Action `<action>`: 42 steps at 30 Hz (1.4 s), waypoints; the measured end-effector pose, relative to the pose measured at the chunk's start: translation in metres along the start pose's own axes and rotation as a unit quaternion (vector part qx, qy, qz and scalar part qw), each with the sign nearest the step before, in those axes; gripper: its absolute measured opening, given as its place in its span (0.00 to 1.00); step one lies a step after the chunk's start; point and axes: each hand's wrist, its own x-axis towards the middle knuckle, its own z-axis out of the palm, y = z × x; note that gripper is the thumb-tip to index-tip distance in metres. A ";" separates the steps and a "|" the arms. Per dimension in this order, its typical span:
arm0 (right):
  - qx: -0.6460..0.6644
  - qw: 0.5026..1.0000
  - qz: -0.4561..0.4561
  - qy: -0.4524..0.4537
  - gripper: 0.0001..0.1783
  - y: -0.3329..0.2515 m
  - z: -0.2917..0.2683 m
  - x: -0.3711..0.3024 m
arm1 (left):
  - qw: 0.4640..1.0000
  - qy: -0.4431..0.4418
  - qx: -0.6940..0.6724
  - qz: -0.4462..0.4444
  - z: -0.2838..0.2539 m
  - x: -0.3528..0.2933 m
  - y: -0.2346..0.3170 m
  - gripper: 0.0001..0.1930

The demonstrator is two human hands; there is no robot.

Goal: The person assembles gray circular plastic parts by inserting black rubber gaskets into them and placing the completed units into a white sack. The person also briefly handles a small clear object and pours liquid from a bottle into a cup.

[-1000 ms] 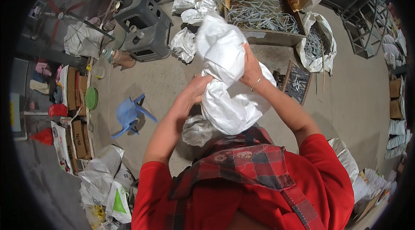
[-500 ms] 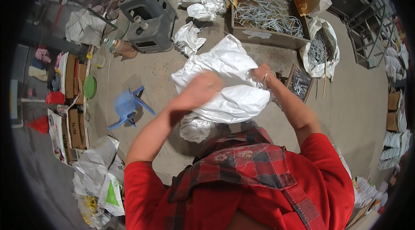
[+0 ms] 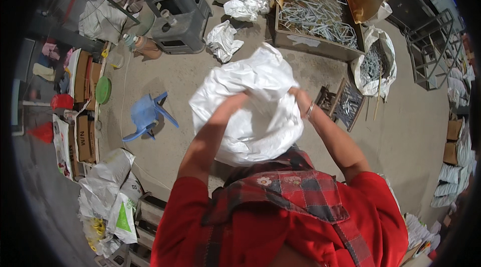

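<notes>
A large white woven sack (image 3: 210, 91) hangs in front of my body with its mouth spread wide toward me. My right hand (image 3: 301, 100) is closed on the sack's rim at the right side. Reaching into the mouth, my left hand (image 3: 235, 102) has its fingers hidden by the white folds, so their pose does not show. The visible inside of the sack looks pale and bare, though its bottom is out of sight.
A blue stool (image 3: 145, 114) stands to the left. Beyond the sack are crumpled white bundles (image 3: 224, 41), a grey stove (image 3: 183, 14) and a box (image 3: 310, 44) of bent metal rods. To the right lie a metal-filled sack (image 3: 388, 74) and a tray (image 3: 348, 104).
The sack's mouth has gone from partly folded to wide and round. My left hand has moved from above the sack into its opening; my right hand stays at the rim.
</notes>
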 end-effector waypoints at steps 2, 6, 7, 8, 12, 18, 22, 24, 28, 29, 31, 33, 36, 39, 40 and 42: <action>-0.185 0.981 -0.028 -0.050 0.26 0.026 0.006 -0.009 | 0.964 0.193 0.164 -0.085 -0.036 0.015 0.041 0.20; 0.049 0.983 0.052 -0.170 0.28 0.023 0.029 -0.005 | 0.888 0.221 0.400 -0.043 -0.074 0.035 -0.018 0.23; 0.087 0.986 0.046 -0.133 0.27 0.021 0.027 -0.003 | 0.907 0.010 0.385 -0.171 -0.049 0.026 0.001 0.25; 0.120 0.986 0.020 -0.110 0.27 0.028 0.020 0.009 | 0.973 0.006 0.217 -0.080 -0.028 0.003 0.011 0.31; 0.168 0.985 0.039 0.025 0.25 0.044 0.012 0.053 | 0.947 -0.243 0.194 -0.086 0.023 -0.098 0.000 0.46; 0.010 0.985 0.014 0.170 0.18 0.075 -0.009 0.132 | 0.975 -0.128 0.153 -0.095 0.005 -0.129 0.047 0.32; 0.027 0.992 -0.023 0.118 0.18 0.022 0.011 0.156 | 0.978 -0.018 0.194 -0.081 -0.012 -0.105 0.044 0.31; 0.016 0.991 -0.051 0.122 0.22 -0.011 0.005 0.189 | 0.986 0.040 0.158 -0.039 -0.024 -0.085 0.049 0.32; -0.009 0.986 -0.095 0.134 0.22 -0.107 0.013 0.237 | 0.933 0.267 0.223 0.088 -0.062 -0.049 0.072 0.33; -0.011 0.990 -0.128 0.066 0.22 -0.127 -0.007 0.269 | 0.938 0.294 0.166 0.075 -0.076 -0.045 0.079 0.32; -0.102 0.988 -0.117 0.003 0.27 -0.178 -0.030 0.315 | 0.927 0.361 0.096 0.030 -0.100 -0.047 0.075 0.31; -0.187 0.964 -0.137 0.132 0.34 -0.228 -0.018 0.326 | 0.895 0.433 0.088 -0.066 -0.115 -0.065 0.047 0.29; -0.555 0.783 -0.188 0.210 0.25 -0.267 -0.058 0.420 | 0.855 0.492 0.110 -0.120 -0.127 -0.105 0.000 0.27; -0.532 0.784 -0.283 0.148 0.15 -0.239 -0.009 0.458 | 0.778 0.553 -0.042 -0.295 -0.111 -0.137 -0.018 0.24; -0.664 0.692 -0.248 0.139 0.12 -0.234 0.029 0.454 | 0.757 0.550 -0.005 -0.353 -0.095 -0.148 -0.047 0.24; -0.653 0.704 -0.264 0.085 0.14 -0.204 0.094 0.444 | 0.739 0.528 -0.033 -0.416 -0.072 -0.162 -0.083 0.25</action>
